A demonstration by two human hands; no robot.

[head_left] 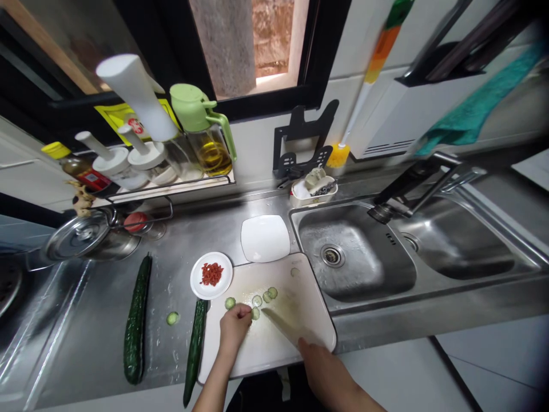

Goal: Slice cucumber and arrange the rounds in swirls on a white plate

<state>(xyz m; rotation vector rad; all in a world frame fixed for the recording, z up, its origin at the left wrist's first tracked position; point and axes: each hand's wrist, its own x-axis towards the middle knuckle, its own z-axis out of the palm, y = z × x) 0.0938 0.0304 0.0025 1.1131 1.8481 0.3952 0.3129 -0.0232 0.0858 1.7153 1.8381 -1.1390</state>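
Slices (273,292) lie cut, cucumbers (136,323) remain; our right hand (325,367) grips the knife (281,326), our left hand (234,329) narrows, hold unclear.

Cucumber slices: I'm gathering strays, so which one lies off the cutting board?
The slice on the steel counter, between the thicker cucumber and the slimmer cucumber; the other visible slices are on or over the cutting board.

A teal cloth (480,111) hangs near the black faucet (405,182).
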